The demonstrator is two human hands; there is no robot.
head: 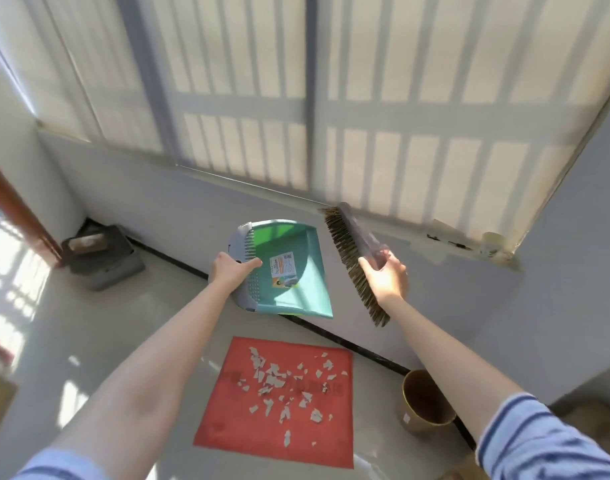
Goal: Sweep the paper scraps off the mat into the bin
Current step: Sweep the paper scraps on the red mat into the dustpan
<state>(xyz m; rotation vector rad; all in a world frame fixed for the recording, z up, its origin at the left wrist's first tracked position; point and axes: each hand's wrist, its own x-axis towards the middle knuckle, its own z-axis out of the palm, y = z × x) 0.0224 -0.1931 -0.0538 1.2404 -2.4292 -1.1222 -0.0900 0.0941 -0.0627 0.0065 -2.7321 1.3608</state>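
Paper scraps (279, 382) on red mat (213, 431), below hands holding dustpan (293, 292), brush (352, 251)

The only print that shows is a paper label (283, 270) stuck inside the green dustpan (289, 268); it has a white upper part with a line of lettering running up its side, too blurred to read with certainty, and an orange and blue lower part with a small picture. A small pale sticker (406, 417) sits on the outer wall of the brown bin (423, 403), unreadable
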